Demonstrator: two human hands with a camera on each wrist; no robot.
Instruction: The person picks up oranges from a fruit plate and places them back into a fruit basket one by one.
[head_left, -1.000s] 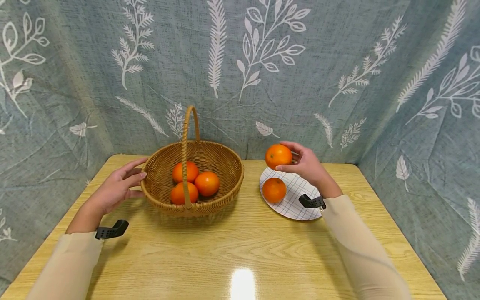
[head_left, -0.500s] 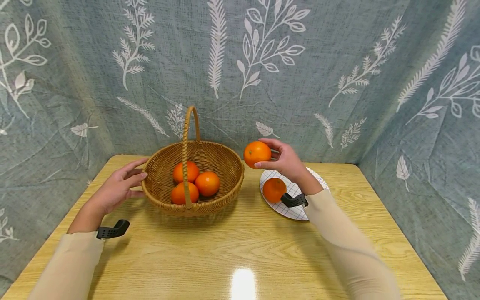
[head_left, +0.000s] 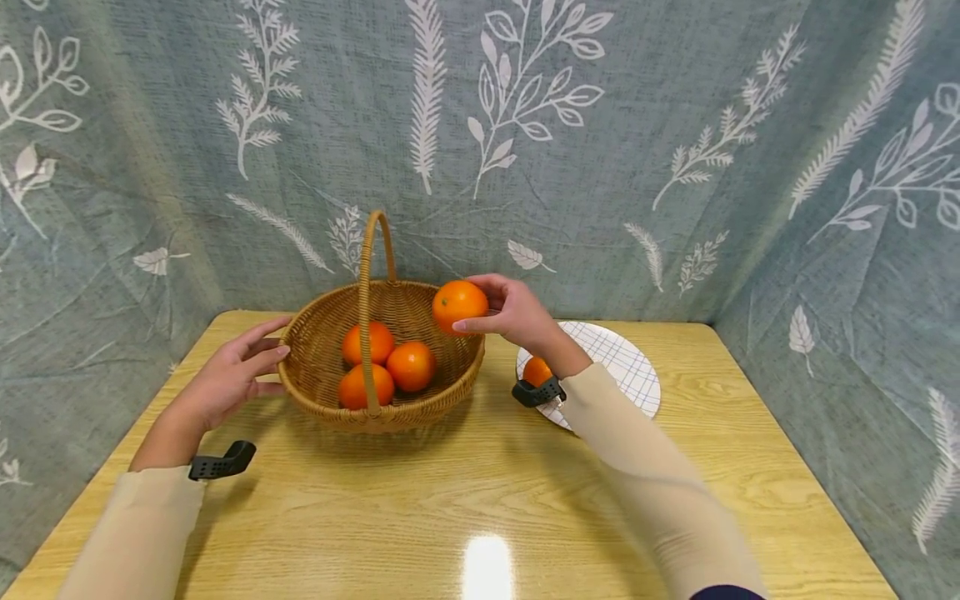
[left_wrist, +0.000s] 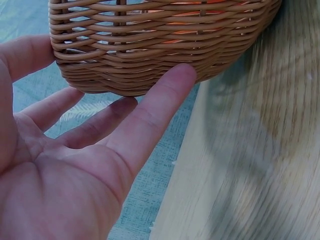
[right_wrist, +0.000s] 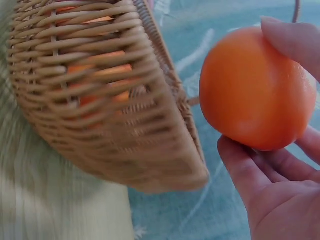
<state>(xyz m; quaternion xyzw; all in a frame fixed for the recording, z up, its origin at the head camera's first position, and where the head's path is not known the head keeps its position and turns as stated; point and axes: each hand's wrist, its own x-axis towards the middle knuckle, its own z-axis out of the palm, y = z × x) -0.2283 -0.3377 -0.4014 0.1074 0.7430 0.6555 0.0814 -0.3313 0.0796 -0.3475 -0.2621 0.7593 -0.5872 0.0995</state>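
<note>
My right hand [head_left: 521, 315] holds an orange [head_left: 456, 305] between thumb and fingers, over the right rim of a brown wicker basket [head_left: 438, 407]. In the right wrist view this orange [right_wrist: 255, 90] hangs apart from the wicker wall. Three oranges [head_left: 412, 367] lie together inside the basket, under its tall arched handle [head_left: 365, 308]. On the left, my left hand [head_left: 225, 383] touches the basket's outer side. Its fingers look extended against the wicker in the left wrist view, with nothing gripped.
A white plate [head_left: 633, 367] with a checked pattern lies to the right on the wooden table [head_left: 420, 508]. One orange [head_left: 536, 371] sits on it, partly hidden by the right wrist camera. A grey-green leaf-patterned cloth [head_left: 585, 233] hangs behind and at both sides.
My right hand has carried the orange leftward, from above the plate to the basket's right rim. The left hand and the basket have stayed in place.
</note>
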